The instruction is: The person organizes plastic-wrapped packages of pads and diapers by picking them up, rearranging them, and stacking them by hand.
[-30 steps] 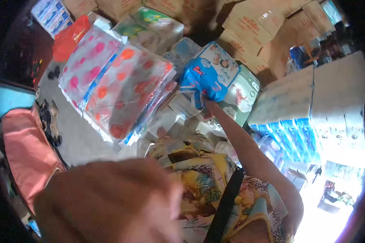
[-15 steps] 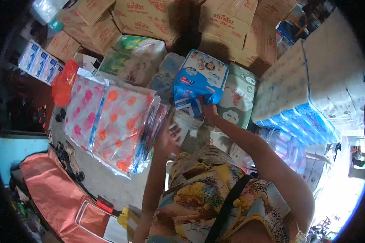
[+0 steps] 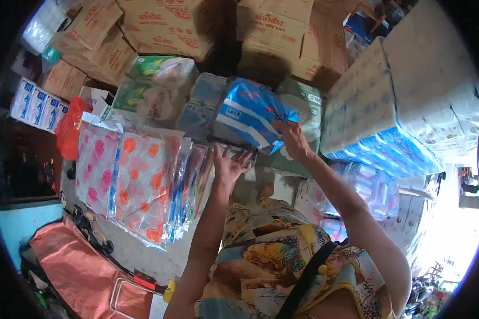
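Note:
A blue plastic diaper pack [image 3: 243,110] is tipped so that a side with white stripes faces me. My right hand [image 3: 292,139] is closed on the crumpled film at its right end. Just below the pack's lower left edge is my left hand [image 3: 230,165], palm up with fingers spread, holding nothing; whether the fingertips touch the pack I cannot tell. Behind the blue pack stands a grey-green pack [image 3: 305,101], partly covered. To its left are clear-wrapped bluish packs [image 3: 198,105].
Polka-dot plastic packs [image 3: 149,186] stand in a row at left, beside a red plastic bag [image 3: 72,129]. Cardboard cartons [image 3: 167,26] are stacked behind. Wrapped paper rolls [image 3: 367,106] form a tall pile at right. A salmon-coloured cover [image 3: 85,263] lies lower left.
The blue diaper pack has turned over, from its printed front to its striped side. My left hand has risen toward it with fingers spread. My right hand still grips its right end.

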Action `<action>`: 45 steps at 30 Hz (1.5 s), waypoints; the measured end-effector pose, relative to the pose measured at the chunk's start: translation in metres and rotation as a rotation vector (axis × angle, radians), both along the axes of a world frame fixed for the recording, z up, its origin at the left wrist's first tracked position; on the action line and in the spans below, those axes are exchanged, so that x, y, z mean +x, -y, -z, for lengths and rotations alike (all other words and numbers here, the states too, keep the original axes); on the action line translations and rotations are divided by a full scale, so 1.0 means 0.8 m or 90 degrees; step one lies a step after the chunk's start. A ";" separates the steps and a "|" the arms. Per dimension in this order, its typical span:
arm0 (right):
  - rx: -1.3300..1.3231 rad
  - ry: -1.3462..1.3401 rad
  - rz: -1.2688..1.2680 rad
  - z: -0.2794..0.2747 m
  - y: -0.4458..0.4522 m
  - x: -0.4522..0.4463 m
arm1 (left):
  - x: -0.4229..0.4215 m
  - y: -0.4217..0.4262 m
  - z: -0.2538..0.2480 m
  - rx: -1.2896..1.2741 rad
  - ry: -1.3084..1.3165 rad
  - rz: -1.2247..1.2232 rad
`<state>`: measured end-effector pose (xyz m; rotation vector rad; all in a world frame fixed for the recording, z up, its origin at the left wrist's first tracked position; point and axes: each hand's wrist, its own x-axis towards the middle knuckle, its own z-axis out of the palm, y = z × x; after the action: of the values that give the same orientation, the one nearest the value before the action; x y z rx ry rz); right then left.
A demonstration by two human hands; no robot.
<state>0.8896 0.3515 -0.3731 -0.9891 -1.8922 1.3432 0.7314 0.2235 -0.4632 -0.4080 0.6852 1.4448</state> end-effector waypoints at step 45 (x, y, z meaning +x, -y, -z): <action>-0.038 0.460 0.130 0.163 -0.013 0.189 | 0.115 -0.186 0.047 0.138 -0.867 0.407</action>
<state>1.0404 0.3617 -0.5032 -1.8235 -2.1642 0.9929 0.8236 0.3722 -0.5007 1.0138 1.5175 0.9918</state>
